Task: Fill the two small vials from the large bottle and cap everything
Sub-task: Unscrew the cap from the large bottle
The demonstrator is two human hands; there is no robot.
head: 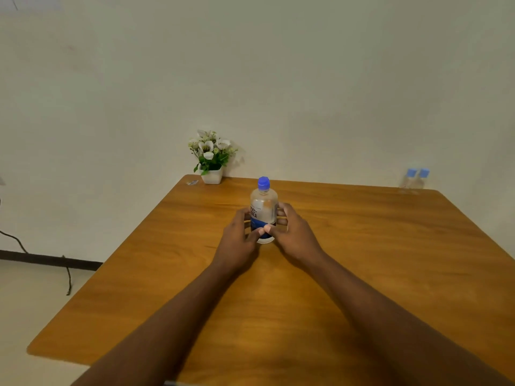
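So, both hands wrapped round the large bottle (pixel 263 210) mid-worktop (pixel 362 246): left hand (pixel 240 234) cupping its left side, right hand (pixel 292 232) cupping its right, thumbs nearly meeting across the front of the blue-and-white label, fingers curled round behind. Bottle standing upright, long axis straight up and down, base flat on the wood, blue cap (pixel 263 183) still screwed on and pointing at the ceiling. Clear upper body, lower part hidden behind the thumbs. Two small vials (pixel 415 181) way off at the far right corner of the worktop, side by side and just about touching, both upright too, blue caps on, a bit blurry so can't say whether anything's in them. White flowers in a little white pot (pixel 211 158) at the far edge by the wall, left of the bottle and well apart from it. Some small flat scrap (pixel 192 182) just left of the pot, too tiny to make out. Dark cable (pixel 68 277) trailing down on the floor off to the left.
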